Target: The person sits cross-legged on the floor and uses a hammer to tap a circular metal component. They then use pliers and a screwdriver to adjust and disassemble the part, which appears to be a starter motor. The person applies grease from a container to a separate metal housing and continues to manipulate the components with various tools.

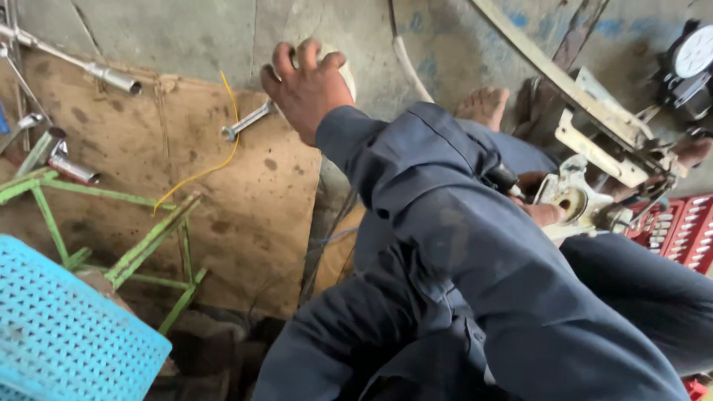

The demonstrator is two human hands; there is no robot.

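Observation:
My right hand (306,90) reaches far across to the concrete floor at the top centre. Its fingers curl over a whitish round object (343,68) that is mostly hidden under the hand. A wrench (246,122) lies on the cardboard sheet (245,200) just left of that hand. Only part of my left hand (544,213) shows, under my dark blue sleeve; it rests against a pale metal housing (573,199) at the right. Its grip is hidden.
A blue plastic basket (63,327) fills the lower left beside a green metal frame (152,238). Socket bars (111,76) and a yellow wire (215,160) lie on the cardboard. A red socket tray (679,232) and a gauge (694,52) are at the right. A bare foot (484,108) rests ahead.

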